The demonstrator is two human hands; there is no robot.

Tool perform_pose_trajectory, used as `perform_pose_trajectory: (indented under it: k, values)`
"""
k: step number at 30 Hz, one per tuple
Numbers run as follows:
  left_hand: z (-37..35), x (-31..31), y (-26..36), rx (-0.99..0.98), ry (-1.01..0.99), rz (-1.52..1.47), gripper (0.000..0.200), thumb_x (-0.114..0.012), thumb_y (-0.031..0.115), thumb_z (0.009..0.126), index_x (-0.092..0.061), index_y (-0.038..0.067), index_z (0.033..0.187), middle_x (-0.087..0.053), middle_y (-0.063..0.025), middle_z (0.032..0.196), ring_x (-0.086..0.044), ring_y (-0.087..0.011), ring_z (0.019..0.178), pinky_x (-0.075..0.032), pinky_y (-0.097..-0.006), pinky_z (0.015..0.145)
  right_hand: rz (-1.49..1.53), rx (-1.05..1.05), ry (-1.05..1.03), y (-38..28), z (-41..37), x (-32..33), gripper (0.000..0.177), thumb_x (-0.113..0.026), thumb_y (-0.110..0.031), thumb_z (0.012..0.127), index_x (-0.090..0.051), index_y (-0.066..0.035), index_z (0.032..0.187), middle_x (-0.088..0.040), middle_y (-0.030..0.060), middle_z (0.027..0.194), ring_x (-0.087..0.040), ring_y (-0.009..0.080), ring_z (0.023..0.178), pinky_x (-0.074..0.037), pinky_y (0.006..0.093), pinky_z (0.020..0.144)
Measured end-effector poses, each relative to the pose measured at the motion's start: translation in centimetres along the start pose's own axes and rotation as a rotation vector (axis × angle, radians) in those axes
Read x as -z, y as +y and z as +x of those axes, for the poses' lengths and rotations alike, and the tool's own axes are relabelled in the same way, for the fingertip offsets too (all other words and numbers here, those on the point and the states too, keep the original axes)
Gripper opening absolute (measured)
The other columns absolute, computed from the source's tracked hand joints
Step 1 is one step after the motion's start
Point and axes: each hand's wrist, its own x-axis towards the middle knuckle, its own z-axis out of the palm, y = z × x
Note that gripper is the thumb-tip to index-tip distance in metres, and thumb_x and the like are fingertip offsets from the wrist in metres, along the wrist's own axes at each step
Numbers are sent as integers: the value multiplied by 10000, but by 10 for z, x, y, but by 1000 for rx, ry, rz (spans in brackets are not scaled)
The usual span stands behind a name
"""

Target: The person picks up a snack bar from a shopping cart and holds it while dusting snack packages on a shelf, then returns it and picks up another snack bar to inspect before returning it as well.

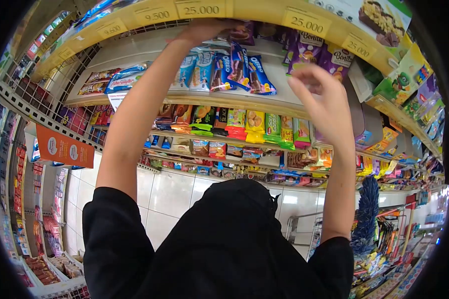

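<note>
My left hand [208,31] reaches to the back of the shelf, under the yellow price rail [257,11], close to a dark purple pack [242,34]; its fingers are hidden. Raised in front of the purple Bonita packs [309,47], my right hand [317,89] has its fingers curved and somewhat apart, with nothing between them. Blue Oreo packs [238,67] lean side by side on the shelf [282,89] between my two forearms. Light blue packs [203,70] stand to the left of the Oreo packs.
Lower shelves hold rows of colourful snack packs [254,122]. An orange box [67,147] juts out at the left by a wire rack. At the lower right are a blue fluffy duster [366,214] and a metal cart [297,222]. White floor tiles [169,192] show below.
</note>
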Motion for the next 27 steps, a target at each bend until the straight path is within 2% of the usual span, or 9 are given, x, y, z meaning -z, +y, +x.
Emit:
perform_pose_trajectory:
  k: [4,6,8,11,12,13,19,23,27]
  values:
    - [19,-7,-6,-63,-41,-128,272,-653,185,761,-625,36,987,-655,-87,951,-605,-202,889,-462,-316,800,-269,78,35,33,82,-43,277,-603,-190,812,-592,-3,1015,-635,140,943,-611,245,877,-472,333,782]
    - [18,-7,7,-138,100,322,325,-631,283,792,-610,67,1034,-636,-90,976,-589,-225,906,-452,-346,807,-613,172,98,48,116,-66,311,-613,-199,806,-579,-5,1046,-616,165,987,-588,277,923,-451,348,823]
    - [37,-14,-35,-232,132,481,385,-615,326,821,-578,58,1094,-629,-91,984,-596,-201,884,-472,-327,780,-504,211,107,63,142,-83,335,-623,-209,803,-570,-14,1070,-605,165,1035,-573,277,955,-434,360,853]
    - [40,-12,-58,-475,217,297,381,-590,365,806,-593,108,1087,-591,-112,1098,-541,-270,1024,-403,-379,892,-200,262,55,108,175,-110,365,-633,-228,804,-557,-30,1100,-598,148,1071,-556,264,986,-412,369,892]
    - [35,-3,-49,-430,128,415,412,-599,385,800,-580,110,1106,-587,-108,1107,-534,-271,1033,-400,-381,899,-72,279,23,125,184,-119,373,-635,-236,806,-552,-35,1110,-598,140,1077,-551,257,994,-405,370,904]
    - [25,6,-35,-378,35,531,445,-608,405,794,-568,111,1125,-582,-104,1116,-527,-272,1042,-397,-382,907,-268,497,259,137,192,-128,357,-618,-246,826,-550,-36,1107,-611,115,1010,-580,211,912,-469,346,809]
    - [7,23,-29,-139,-383,753,579,-550,510,791,-501,150,1242,-506,-101,1259,-476,-291,1141,-355,-386,975,-302,127,88,149,202,-124,277,-550,-301,824,-625,-96,994,-616,148,1004,-552,335,955,-423,430,832]
    - [-1,20,-63,201,-408,743,712,-401,648,801,-446,146,1304,-458,-143,1306,-413,-317,1217,-319,-379,1023,-535,417,271,122,195,-111,333,-550,-365,816,-634,-99,998,-631,139,986,-571,329,932,-432,434,820]
    - [-2,32,-59,278,-511,771,853,-358,742,748,-435,103,1308,-448,-186,1301,-422,-334,1206,-336,-394,1009,-257,202,40,114,199,-118,326,-573,-343,808,-633,-74,984,-643,116,952,-596,254,876,-457,383,770]
